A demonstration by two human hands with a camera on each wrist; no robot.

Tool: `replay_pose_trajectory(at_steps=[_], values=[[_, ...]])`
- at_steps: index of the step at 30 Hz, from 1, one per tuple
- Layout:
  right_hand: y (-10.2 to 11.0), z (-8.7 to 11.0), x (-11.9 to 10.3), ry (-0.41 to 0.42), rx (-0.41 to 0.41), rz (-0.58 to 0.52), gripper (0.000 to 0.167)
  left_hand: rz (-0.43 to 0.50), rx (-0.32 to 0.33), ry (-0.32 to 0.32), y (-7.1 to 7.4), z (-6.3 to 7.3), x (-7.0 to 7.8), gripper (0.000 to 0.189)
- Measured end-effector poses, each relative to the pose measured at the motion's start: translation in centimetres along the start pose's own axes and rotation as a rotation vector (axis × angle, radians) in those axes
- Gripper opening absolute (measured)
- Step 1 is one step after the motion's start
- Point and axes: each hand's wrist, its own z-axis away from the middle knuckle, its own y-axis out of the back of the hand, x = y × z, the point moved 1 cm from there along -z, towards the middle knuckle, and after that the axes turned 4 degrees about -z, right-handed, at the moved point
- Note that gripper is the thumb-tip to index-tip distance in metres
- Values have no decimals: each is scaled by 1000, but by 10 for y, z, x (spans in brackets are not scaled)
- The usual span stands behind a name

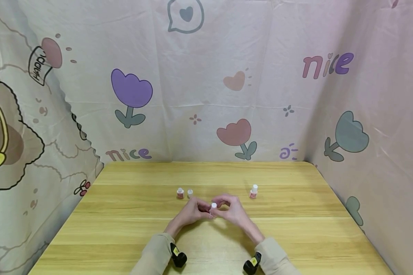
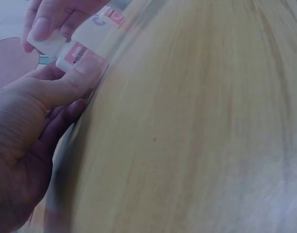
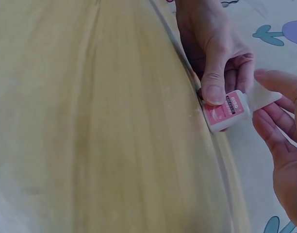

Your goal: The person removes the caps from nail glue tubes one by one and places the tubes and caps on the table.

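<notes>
Between both hands is a small nail glue bottle (image 3: 223,111) with a pink label. My left hand (image 1: 192,212) grips its body, thumb over the label, as both wrist views show. The fingertips of my right hand (image 1: 233,211) pinch the bottle's white cap (image 2: 49,44). Seen from the right wrist, the bottle lies tilted on its side toward the right hand. The cap sits at the bottle's neck; whether it is loose cannot be told. Just beyond the left hand stand a similar bottle (image 1: 180,193) without its tall cap and a separate white cap (image 1: 190,193).
Another similar bottle (image 1: 253,191), with its tall white cap on, stands upright beyond the right hand. The wooden table (image 1: 130,214) reaches back to a printed cloth (image 1: 192,95), which also hangs along both sides.
</notes>
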Motion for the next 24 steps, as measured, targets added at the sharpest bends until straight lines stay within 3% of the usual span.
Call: replay_pose_trajectory(at_steps=[9, 24], values=[[-2, -4, 34, 28, 106, 85, 21, 23, 1, -2, -1, 0, -1, 23], [-4, -4, 35, 50, 84, 50, 15, 13, -7, -26, -1, -1, -1, 21]])
